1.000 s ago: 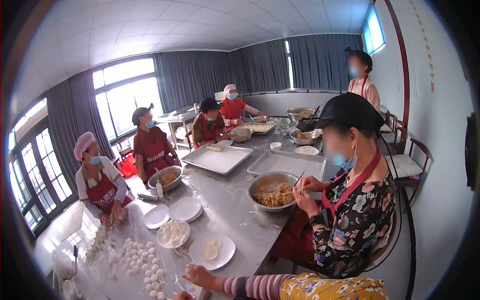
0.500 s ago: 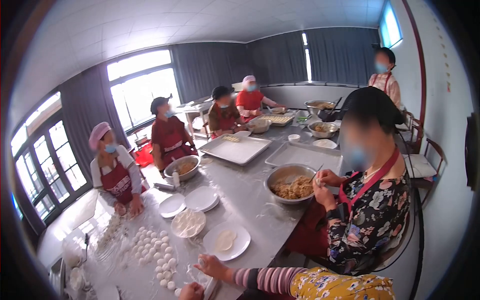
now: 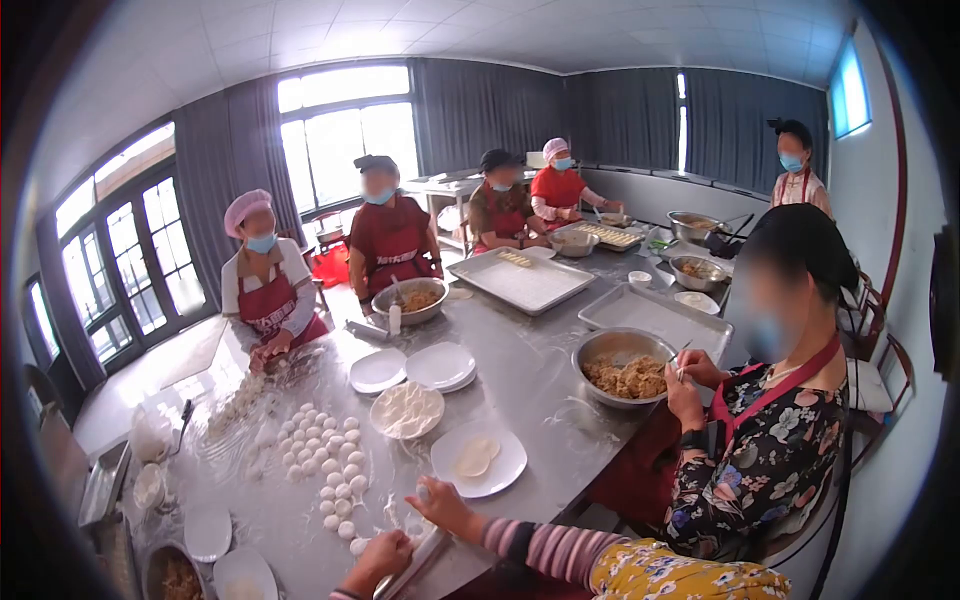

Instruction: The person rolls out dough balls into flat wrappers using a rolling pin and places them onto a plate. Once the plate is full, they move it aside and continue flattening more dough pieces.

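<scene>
My right hand point(image 3: 445, 507), in a striped sleeve, is over the table beside a white plate point(image 3: 505, 462) bearing thin round dough wrappers point(image 3: 476, 457). Its fingers are curled round a small whitish thing that I cannot make out. Closer to the bottom edge, my left hand point(image 3: 384, 556) is closed in a fist, and its palm side is hidden. Several white dough balls point(image 3: 341, 491) lie in a floury cluster just beyond my left hand. A bowl of white flour point(image 3: 407, 410) stands past the plate.
At right, a person in a floral top point(image 3: 745, 460) works by a steel bowl of filling point(image 3: 625, 366). Across the table, a person in a pink cap point(image 3: 268, 285) handles dough. Metal trays point(image 3: 520, 285), stacked plates point(image 3: 440, 366) and another filling bowl point(image 3: 410, 299) stand farther back.
The view has turned, so the scene sits farther right and plates and a bowl at lower left show more. My left hand shows more fully. Both hands remain closed near the dough balls.
</scene>
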A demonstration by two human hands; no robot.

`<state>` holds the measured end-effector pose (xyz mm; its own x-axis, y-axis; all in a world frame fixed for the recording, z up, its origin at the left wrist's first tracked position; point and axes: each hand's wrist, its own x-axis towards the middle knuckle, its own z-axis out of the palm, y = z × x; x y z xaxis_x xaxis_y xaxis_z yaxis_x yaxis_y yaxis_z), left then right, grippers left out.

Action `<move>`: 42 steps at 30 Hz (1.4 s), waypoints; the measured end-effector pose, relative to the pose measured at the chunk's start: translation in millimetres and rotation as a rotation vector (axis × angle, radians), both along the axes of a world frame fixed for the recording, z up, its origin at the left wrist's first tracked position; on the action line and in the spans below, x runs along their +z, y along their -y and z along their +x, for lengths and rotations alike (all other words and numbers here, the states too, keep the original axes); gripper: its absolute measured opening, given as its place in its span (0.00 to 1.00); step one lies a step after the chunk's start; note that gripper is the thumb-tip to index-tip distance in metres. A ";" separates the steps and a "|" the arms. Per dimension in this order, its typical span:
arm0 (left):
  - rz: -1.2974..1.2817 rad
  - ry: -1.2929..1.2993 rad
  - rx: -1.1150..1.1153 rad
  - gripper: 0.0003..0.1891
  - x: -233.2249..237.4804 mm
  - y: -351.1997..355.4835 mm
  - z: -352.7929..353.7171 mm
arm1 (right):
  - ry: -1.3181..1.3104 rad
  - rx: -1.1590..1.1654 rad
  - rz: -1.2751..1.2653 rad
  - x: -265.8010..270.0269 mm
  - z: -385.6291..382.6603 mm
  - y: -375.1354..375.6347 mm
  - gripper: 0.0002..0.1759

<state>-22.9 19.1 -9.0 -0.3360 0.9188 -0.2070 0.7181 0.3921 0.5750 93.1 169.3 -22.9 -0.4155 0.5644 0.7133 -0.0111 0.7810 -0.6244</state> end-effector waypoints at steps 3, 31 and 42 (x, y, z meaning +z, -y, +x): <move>-0.005 0.054 0.000 0.15 2.4 -4.6 0.1 | 0.138 0.049 -0.113 11.8 -4.7 0.0 0.19; 0.094 0.079 -0.017 0.14 5.0 -6.7 5.0 | 0.200 0.085 -0.197 28.5 -1.3 -0.4 0.17; 0.074 0.154 -0.060 0.10 8.6 5.4 7.1 | 0.112 0.078 -0.184 26.1 63.3 15.8 0.17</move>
<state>-15.8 13.7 -0.3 -0.2494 0.9509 -0.1834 0.6398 0.3040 0.7058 156.4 153.5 3.2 -0.5338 0.6439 0.5481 0.0106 0.6532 -0.7571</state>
